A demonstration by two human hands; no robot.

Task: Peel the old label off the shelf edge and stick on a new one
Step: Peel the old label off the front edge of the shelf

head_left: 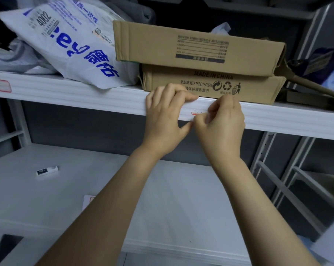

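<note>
The left hand [166, 120] grips the white shelf edge [85, 95], fingers curled over its top and thumb beneath. Touching it, the right hand [221, 127] pinches thumb against forefinger on the old label [196, 113], of which only red scraps show between the two hands. Two stacked cardboard boxes [210, 54] sit just above the knuckles, and a printed white bag [66, 45] lies up to the left. Far left along the edge is a red-bordered label [1, 85]. Below the forearms, a small white tag [47, 170] lies on the lower shelf [171, 198].
</note>
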